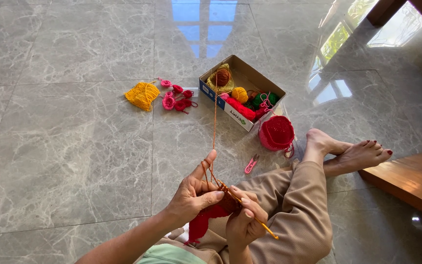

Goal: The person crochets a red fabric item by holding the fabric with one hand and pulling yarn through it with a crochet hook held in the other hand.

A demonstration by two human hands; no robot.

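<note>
My left hand (194, 193) pinches a small crochet piece (210, 215), brown on top and red below, with the index finger raised and an orange-brown yarn strand (215, 122) running over it. My right hand (244, 220) grips an orange crochet hook (255, 217) whose tip sits in the piece. The strand leads up to a brown yarn ball (222, 77) in a cardboard box (264, 88) on the floor ahead.
The box holds several yarn balls in yellow, green and red. A yellow knitted piece (142, 95) and small pink and red crochet bits (176, 98) lie to its left. A red crochet pouch (276, 132) and pink snips (251, 164) lie near my crossed legs. A wooden step (409, 181) stands at right.
</note>
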